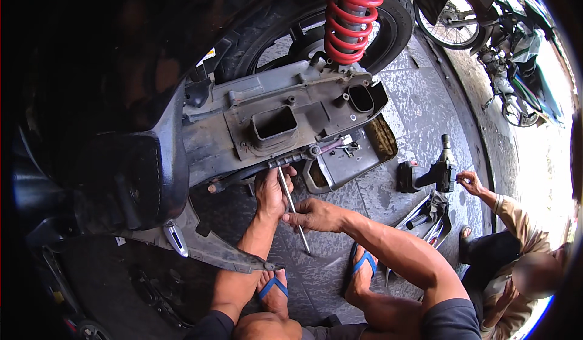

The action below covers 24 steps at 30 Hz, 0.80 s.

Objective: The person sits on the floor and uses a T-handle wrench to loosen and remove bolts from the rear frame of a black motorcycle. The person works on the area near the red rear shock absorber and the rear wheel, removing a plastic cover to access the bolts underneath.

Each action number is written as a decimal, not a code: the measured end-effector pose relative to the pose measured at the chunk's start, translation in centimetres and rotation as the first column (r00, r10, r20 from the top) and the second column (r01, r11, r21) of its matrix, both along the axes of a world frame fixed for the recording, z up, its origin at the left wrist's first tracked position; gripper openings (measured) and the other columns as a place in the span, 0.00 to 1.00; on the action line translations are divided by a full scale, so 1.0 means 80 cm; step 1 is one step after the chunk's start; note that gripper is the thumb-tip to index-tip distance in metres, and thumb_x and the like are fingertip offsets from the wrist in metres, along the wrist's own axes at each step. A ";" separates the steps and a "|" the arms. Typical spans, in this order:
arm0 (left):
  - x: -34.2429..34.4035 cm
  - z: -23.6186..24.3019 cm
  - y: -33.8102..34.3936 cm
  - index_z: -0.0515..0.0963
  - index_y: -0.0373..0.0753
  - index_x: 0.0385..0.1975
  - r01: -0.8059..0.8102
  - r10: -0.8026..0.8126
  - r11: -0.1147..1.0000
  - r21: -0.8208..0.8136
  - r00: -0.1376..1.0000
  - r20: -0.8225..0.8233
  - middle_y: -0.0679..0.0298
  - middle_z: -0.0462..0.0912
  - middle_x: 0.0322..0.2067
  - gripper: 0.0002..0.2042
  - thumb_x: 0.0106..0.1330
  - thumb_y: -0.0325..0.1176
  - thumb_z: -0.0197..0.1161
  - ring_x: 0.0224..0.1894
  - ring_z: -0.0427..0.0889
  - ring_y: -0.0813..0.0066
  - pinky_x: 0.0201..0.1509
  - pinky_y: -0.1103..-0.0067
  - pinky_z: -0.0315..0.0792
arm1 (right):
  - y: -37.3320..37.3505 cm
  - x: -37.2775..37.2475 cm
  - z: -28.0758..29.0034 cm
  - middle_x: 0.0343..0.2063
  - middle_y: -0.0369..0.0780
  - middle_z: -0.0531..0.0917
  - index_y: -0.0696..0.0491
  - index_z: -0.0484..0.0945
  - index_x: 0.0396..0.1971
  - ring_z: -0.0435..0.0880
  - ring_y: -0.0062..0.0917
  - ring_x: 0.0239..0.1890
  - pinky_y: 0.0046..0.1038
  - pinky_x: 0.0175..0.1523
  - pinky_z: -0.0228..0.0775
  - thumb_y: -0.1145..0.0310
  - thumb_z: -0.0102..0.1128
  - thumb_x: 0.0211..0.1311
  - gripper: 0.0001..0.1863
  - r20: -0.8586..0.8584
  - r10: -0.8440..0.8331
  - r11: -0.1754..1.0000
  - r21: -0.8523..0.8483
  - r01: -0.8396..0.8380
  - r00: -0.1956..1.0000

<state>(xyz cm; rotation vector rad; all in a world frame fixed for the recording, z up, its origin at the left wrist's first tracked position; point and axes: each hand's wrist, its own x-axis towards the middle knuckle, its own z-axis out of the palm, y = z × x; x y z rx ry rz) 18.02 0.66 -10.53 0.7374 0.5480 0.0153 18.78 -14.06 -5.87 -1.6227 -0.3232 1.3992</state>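
A long, thin metal rod (300, 230) slants down from the lower edge of a scooter's dusty engine casing (212, 136). My right hand (316, 214) pinches it around the middle, thumb pressed against the shaft. Higher up, my left hand (271, 193) is closed around the rod's upper end, just beneath the casing. Its fingertips are partly hidden, as is the spot where the rod meets the casing. Beside them a bolt (314, 151) sits on the casing's lower edge. A red coil spring shock absorber (353, 18) rises from the far end of the casing.
A dark tray (340, 173) with small parts on it lies below the casing. On the right, a co-worker's hand (469, 182) is near a cordless impact wrench (443, 171). Tools (428, 218) lie on the tiled floor. A black body panel (212, 249) juts over my left forearm.
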 end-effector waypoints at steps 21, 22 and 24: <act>0.067 -0.057 0.039 0.78 0.39 0.35 -0.088 0.180 0.853 -0.514 0.975 0.133 0.63 0.82 0.33 0.08 0.63 0.37 0.61 0.35 0.81 0.70 0.41 0.75 0.78 | 0.012 -0.004 0.018 0.28 0.41 0.82 0.61 0.74 0.41 0.82 0.23 0.31 0.24 0.33 0.75 0.52 0.53 0.69 0.22 -0.192 -0.093 0.995 0.012 0.097 0.977; 0.068 -0.057 0.037 0.78 0.39 0.35 -0.115 0.196 0.870 -0.480 0.973 0.122 0.63 0.82 0.33 0.09 0.63 0.37 0.61 0.36 0.81 0.70 0.43 0.74 0.78 | 0.011 -0.004 0.014 0.30 0.41 0.82 0.61 0.72 0.43 0.83 0.24 0.31 0.24 0.34 0.76 0.54 0.51 0.70 0.21 -0.221 -0.102 0.993 0.027 0.111 0.970; 0.072 -0.057 0.027 0.78 0.39 0.36 -0.143 0.208 0.888 -0.438 0.973 0.103 0.63 0.82 0.34 0.09 0.63 0.38 0.60 0.37 0.80 0.70 0.45 0.73 0.77 | 0.002 -0.003 0.003 0.32 0.41 0.83 0.62 0.69 0.46 0.83 0.25 0.32 0.25 0.35 0.77 0.58 0.48 0.72 0.19 -0.275 -0.132 0.988 0.047 0.150 0.952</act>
